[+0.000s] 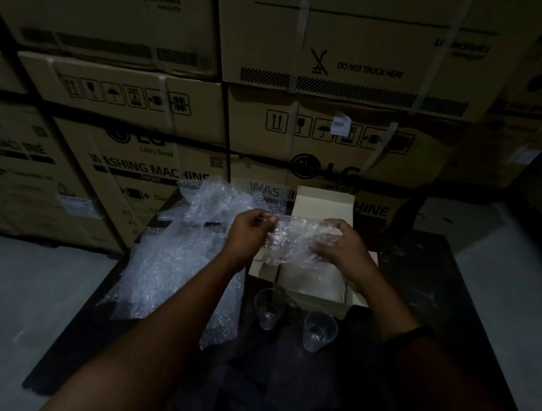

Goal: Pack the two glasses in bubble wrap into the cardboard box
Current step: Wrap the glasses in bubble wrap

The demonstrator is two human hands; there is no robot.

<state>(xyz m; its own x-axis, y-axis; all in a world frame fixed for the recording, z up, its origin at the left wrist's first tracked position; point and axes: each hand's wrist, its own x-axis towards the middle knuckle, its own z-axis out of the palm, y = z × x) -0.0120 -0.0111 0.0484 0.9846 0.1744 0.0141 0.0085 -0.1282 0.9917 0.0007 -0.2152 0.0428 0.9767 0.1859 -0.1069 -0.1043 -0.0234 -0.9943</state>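
A wall of stacked cartons [354,82], printed for washing machines, rises close behind the far edge of a dark surface [400,313] and closes off that side. Pale floor [12,298] lies open to the left and right of the surface. The person's two forearms reach in over its near edge.

Loose bubble wrap [174,262], a large crumpled sheet, covers the left part of the surface from the far edge down toward the person and reaches its left edge. Just beside it, right of the middle, sits the cardboard box [317,303]. It is open and pale inside, with its lid flap standing up on the far side.

Both bare hands are raised over the box. The left grip [248,232] pinches the top edge of a small bubble wrap piece [293,239]. The right grip [344,250] holds the other end, thumb at the upper corner and fingers curled over the lower part. The piece is stretched between them, clear and glinting.

The two glasses stand upright and unwrapped on the surface, just in front of the box's near wall. Both are clear and tapered. The left glass [269,307] is by the box's near left corner. The right glass [319,334] stands slightly nearer the person, with a gap between the two. The light is dim.
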